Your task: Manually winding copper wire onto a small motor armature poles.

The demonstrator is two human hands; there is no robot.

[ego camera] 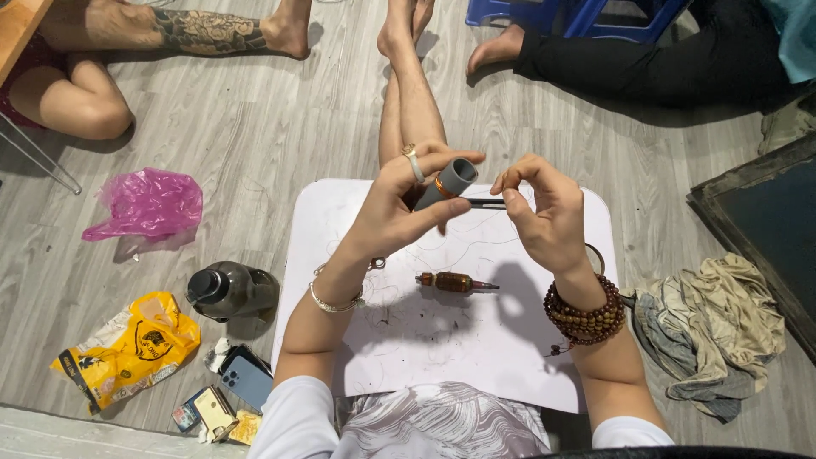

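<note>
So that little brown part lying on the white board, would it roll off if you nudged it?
Probably. The brown part looks round and spindle-shaped, lying on its side on the white board, so it would likely roll sideways. It seems small, stiff and light. Its thin shaft end may bend if handled roughly.

Matt grey plastic tube (450,184) with glossy orange band, smooth white board (476,340), wood-grain floor (255,119), crinkled pink plastic bag (149,204), rumpled cloth (714,327)
</note>
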